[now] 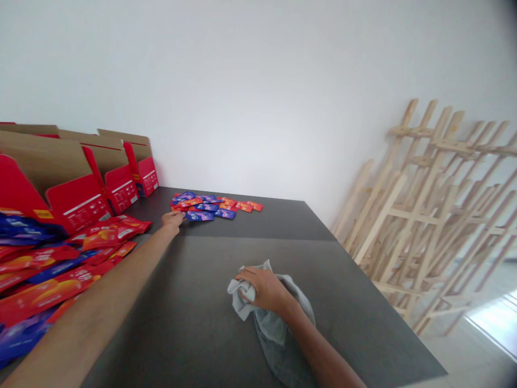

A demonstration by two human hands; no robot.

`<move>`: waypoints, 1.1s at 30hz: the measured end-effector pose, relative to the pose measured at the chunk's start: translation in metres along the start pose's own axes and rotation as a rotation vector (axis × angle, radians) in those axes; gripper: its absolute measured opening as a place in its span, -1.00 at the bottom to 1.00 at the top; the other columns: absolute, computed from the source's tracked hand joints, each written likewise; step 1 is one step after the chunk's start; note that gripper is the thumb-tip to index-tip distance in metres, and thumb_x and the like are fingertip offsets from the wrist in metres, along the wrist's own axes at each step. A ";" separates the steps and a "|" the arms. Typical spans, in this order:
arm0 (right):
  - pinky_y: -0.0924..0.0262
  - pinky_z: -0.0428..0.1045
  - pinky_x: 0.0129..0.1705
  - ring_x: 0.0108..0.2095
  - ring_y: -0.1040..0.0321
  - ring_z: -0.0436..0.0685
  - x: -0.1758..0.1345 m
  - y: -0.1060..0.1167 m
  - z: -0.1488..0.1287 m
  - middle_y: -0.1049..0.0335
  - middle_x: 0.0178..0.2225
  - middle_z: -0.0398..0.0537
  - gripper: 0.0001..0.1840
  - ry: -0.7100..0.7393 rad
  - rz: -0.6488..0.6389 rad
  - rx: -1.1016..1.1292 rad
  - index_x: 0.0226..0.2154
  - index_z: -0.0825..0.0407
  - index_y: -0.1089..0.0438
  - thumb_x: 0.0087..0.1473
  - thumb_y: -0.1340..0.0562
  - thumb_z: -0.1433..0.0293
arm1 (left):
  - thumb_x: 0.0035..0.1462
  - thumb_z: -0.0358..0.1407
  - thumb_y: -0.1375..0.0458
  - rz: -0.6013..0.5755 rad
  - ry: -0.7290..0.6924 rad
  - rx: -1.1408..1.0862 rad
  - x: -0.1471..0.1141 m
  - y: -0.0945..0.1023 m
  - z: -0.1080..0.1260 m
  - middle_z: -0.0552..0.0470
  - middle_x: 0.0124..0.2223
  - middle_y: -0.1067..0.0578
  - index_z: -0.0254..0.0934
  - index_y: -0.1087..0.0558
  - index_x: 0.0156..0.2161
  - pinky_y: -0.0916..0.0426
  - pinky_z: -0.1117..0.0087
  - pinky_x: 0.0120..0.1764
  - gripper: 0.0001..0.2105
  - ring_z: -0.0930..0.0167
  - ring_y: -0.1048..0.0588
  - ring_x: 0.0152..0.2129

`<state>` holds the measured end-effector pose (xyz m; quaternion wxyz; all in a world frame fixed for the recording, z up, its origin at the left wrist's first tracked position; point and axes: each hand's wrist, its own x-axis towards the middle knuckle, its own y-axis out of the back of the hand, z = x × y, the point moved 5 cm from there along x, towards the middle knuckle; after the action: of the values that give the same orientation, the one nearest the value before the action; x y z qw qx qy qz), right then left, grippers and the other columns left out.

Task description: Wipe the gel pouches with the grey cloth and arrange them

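One dark table (202, 334): left hand (173, 220) pinching one purple packet (200, 216) at the near edge of the far pile (207, 207); right hand (262, 288) clutching one bunched grey cloth (272, 326); at left, at least three red boxes (121, 193) beside heaped packets (50, 296) too overlapped to count

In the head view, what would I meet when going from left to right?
Open red cardboard boxes, left hand, small red and blue packets, grey cloth in the right hand, wooden easels.
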<state>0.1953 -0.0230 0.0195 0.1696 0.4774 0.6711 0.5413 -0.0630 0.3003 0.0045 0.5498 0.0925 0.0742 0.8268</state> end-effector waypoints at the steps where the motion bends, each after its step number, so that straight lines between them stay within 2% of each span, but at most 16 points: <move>1: -0.25 -0.02 0.01 -0.03 -0.43 0.14 0.000 0.000 0.000 -0.48 -0.05 -0.04 -0.69 0.002 0.005 0.003 -0.01 -0.03 -0.37 0.17 -0.25 0.37 | 0.28 -0.21 -0.18 -0.018 0.010 -0.043 -0.004 0.000 0.001 -0.12 0.00 -0.48 -0.35 -0.42 0.06 -0.48 0.20 -0.13 -0.68 0.33 -0.51 -0.16; 3: -0.26 -0.01 0.00 -0.04 -0.44 0.14 0.000 0.001 -0.001 -0.48 -0.05 -0.04 -0.70 0.005 0.010 0.010 -0.01 -0.03 -0.38 0.17 -0.25 0.36 | 0.23 -0.27 -0.23 -0.039 0.025 -0.121 -0.014 0.002 0.006 -0.09 -0.14 -0.52 -0.41 -0.48 -0.03 -0.47 0.31 -0.21 -0.72 0.40 -0.51 -0.30; 6: -0.27 0.01 -0.03 -0.07 -0.45 0.16 0.001 0.002 -0.002 -0.49 -0.06 -0.03 -0.70 -0.010 0.011 0.010 -0.02 -0.03 -0.38 0.17 -0.23 0.37 | 0.08 -0.29 -0.32 -0.063 -0.037 -0.234 -0.029 0.010 0.024 -0.01 -0.36 -0.52 -0.45 -0.55 -0.14 -0.38 0.42 -0.34 -0.72 0.49 -0.42 -0.51; 11: -0.27 0.03 -0.02 -0.04 -0.45 0.19 0.002 0.006 0.000 -0.49 -0.02 -0.02 -0.65 -0.094 0.094 0.042 0.02 -0.04 -0.36 0.15 -0.23 0.40 | -0.11 -0.19 -0.41 -0.176 -0.171 -0.353 -0.062 0.020 0.065 -0.01 -0.38 -0.53 -0.42 -0.59 -0.16 -0.33 0.44 -0.40 -0.60 0.50 -0.40 -0.52; 14: -0.27 0.06 0.00 -0.02 -0.44 0.20 0.001 0.008 0.007 -0.47 0.03 0.02 -0.48 -0.204 0.203 0.073 0.19 -0.05 -0.22 0.18 -0.22 0.36 | -0.19 -0.16 -0.44 -0.338 -0.255 -0.375 -0.090 0.020 0.086 -0.04 -0.36 -0.54 -0.39 -0.61 -0.19 -0.32 0.42 -0.39 -0.57 0.47 -0.40 -0.50; 18: -0.28 0.08 -0.03 -0.08 -0.46 0.22 0.000 0.003 0.020 -0.49 -0.06 0.07 -0.27 -0.366 0.285 0.086 0.37 0.00 0.05 0.23 -0.19 0.30 | -0.15 -0.14 -0.42 -0.564 -0.337 -0.290 -0.143 0.019 0.105 -0.01 -0.41 -0.52 -0.36 -0.63 -0.19 -0.29 0.41 -0.43 -0.59 0.45 -0.38 -0.53; 20: -0.28 0.09 -0.05 -0.13 -0.47 0.23 0.000 0.000 0.026 -0.51 -0.14 0.07 -0.28 -0.422 0.318 0.133 0.36 0.04 0.02 0.24 -0.19 0.29 | -0.10 -0.15 -0.40 -0.656 -0.332 -0.271 -0.170 0.016 0.109 -0.02 -0.41 -0.54 -0.34 -0.64 -0.17 -0.30 0.40 -0.42 -0.61 0.41 -0.40 -0.52; 22: -0.29 0.08 -0.07 -0.18 -0.47 0.23 0.001 -0.002 0.029 -0.53 -0.19 0.06 -0.45 -0.418 0.342 0.207 0.24 0.05 -0.20 0.24 -0.17 0.29 | -0.07 -0.16 -0.39 -0.738 -0.327 -0.277 -0.194 0.013 0.111 -0.03 -0.40 -0.55 -0.31 -0.64 -0.16 -0.31 0.40 -0.41 -0.64 0.38 -0.43 -0.50; 25: -0.31 0.05 -0.12 -0.21 -0.47 0.20 0.004 -0.003 0.027 -0.54 -0.24 0.02 -0.73 -0.319 0.346 0.320 -0.10 0.01 -0.46 0.24 -0.15 0.26 | -0.05 -0.17 -0.41 -0.775 -0.331 -0.331 -0.222 0.010 0.108 -0.05 -0.33 -0.58 -0.29 -0.65 -0.20 -0.35 0.42 -0.37 -0.70 0.37 -0.47 -0.43; 27: -0.32 0.04 -0.18 -0.29 -0.45 0.17 0.005 -0.003 0.025 -0.52 -0.31 -0.03 -0.75 -0.279 0.343 0.391 -0.23 0.00 -0.47 0.22 -0.17 0.21 | -0.04 -0.17 -0.42 -0.760 -0.271 -0.465 -0.235 0.008 0.099 -0.05 -0.29 -0.58 -0.28 -0.63 -0.19 -0.38 0.43 -0.32 -0.69 0.37 -0.50 -0.38; 29: -0.31 0.03 -0.26 -0.37 -0.41 0.14 0.005 -0.004 0.025 -0.49 -0.39 -0.06 -0.72 -0.279 0.349 0.467 -0.32 0.00 -0.45 0.19 -0.19 0.15 | 0.02 -0.11 -0.39 -0.760 -0.157 -0.681 -0.246 0.007 0.086 -0.03 -0.26 -0.57 -0.26 -0.58 -0.08 -0.43 0.39 -0.23 -0.61 0.36 -0.53 -0.33; 33: -0.29 0.03 -0.35 -0.47 -0.32 0.12 0.006 -0.010 0.023 -0.42 -0.49 -0.09 -0.62 -0.307 0.323 0.579 -0.43 0.00 -0.40 0.17 -0.20 0.04 | 0.19 0.07 -0.18 -0.783 0.041 -0.987 -0.267 0.006 0.059 -0.11 -0.05 -0.55 -0.23 -0.44 0.13 -0.42 0.20 0.04 -0.47 0.26 -0.53 -0.06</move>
<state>0.2047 -0.0045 0.0041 0.0385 0.6811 0.6792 0.2706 0.0460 0.0530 0.0442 0.7882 -0.2222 -0.2772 0.5025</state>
